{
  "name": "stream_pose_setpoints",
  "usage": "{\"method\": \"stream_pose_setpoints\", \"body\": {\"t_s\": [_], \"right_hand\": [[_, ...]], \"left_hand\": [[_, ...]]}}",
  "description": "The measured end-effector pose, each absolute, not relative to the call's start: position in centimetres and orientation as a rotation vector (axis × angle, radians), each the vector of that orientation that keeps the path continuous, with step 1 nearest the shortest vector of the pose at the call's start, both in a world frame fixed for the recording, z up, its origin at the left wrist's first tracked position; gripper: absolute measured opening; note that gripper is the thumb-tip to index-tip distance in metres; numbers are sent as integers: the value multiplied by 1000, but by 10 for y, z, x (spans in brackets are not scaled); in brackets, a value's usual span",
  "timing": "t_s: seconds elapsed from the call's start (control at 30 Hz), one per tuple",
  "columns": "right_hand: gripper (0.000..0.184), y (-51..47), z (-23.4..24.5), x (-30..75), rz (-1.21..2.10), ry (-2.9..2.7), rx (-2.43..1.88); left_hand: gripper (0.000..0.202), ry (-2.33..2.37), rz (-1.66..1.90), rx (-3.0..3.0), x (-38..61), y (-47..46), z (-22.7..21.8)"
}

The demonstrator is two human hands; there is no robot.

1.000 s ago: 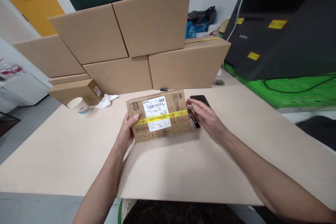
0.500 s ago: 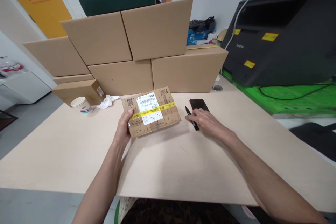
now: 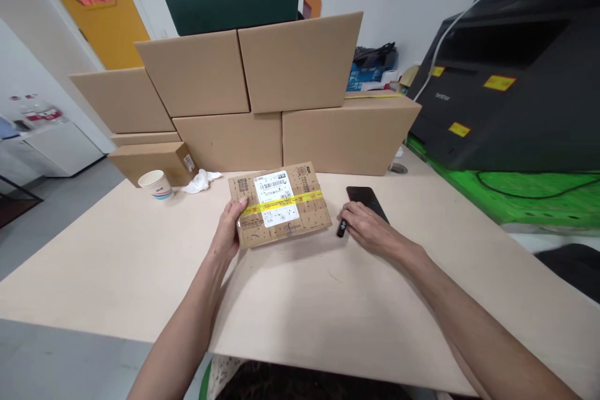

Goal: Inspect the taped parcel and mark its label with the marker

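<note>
A: Your left hand (image 3: 227, 228) is clamped on a cardboard parcel (image 3: 304, 215) at its left edge, thumb laid over the top face, fingers out of sight beneath.

B: And your right hand (image 3: 370, 226)?

A: Fingers bunched over a black marker pen (image 3: 342, 229), one end of it showing below them. Whether they are closed on the pen, you cannot tell from this angle.

B: Where does the parcel sit in front of you?

A: Mid-table, between your hands, tilted toward you, a shadow below its near edge. Its top face carries a white shipping label (image 3: 273, 186), crossed by yellow printed tape (image 3: 307, 197).

B: Just beyond your right hand lies a dark smartphone (image 3: 368, 196), partly covered by your fingers, on the pale tabletop (image 3: 150, 275).

A: Farther off, to your left, a striped paper cup (image 3: 157, 185) stands beside a crumpled white tissue (image 3: 199, 182), with a low brown carton (image 3: 145, 161) just behind.

B: Across the back of the table, plain cardboard boxes (image 3: 300, 65) rise in a stack before you, topped by a dark green box (image 3: 234, 3).

A: At your far right, a black Brother printer (image 3: 473, 109), dotted with yellow stickers, rests on a bright green surface (image 3: 462, 187).
</note>
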State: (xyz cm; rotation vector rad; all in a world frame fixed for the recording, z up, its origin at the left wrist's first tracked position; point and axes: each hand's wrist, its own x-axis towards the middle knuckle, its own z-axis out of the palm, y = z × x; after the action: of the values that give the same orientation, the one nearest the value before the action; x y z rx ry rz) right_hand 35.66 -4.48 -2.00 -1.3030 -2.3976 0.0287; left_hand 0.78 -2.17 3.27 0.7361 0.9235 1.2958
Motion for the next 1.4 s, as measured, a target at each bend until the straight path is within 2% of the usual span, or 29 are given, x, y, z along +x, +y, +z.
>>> {"method": "stream_pose_setpoints", "body": {"t_s": [0.1, 0.23, 0.37, 0.47, 0.6, 0.8, 1.0, 1.2, 1.4], "right_hand": [[14, -41, -31, 357, 70, -2221, -1204], [10, -39, -35, 357, 70, -1870, -1226], [29, -41, -16, 354, 360, -1190, -1061], [33, -47, 6, 348, 595, -983, -950], [39, -59, 29, 331, 703, -835, -910], [41, -75, 41, 301, 803, -1027, -876], [17, -81, 55, 282, 601, -1403, -998], [14, -76, 71, 254, 196, -1467, -993], [21, -59, 72, 251, 248, -1608, -1024]], "left_hand": [[60, 925, 1296, 733, 8, -22, 33], [59, 912, 1296, 744, 8, -22, 33], [59, 904, 1289, 753, 8, -22, 33], [59, 891, 1284, 762, 8, -22, 31], [59, 869, 1285, 769, 8, -22, 30], [63, 865, 1293, 762, 10, -21, 30], [66, 867, 1294, 774, 11, -21, 28], [65, 866, 1297, 783, 12, -22, 26], [65, 859, 1335, 769, 16, -25, 29]]}}
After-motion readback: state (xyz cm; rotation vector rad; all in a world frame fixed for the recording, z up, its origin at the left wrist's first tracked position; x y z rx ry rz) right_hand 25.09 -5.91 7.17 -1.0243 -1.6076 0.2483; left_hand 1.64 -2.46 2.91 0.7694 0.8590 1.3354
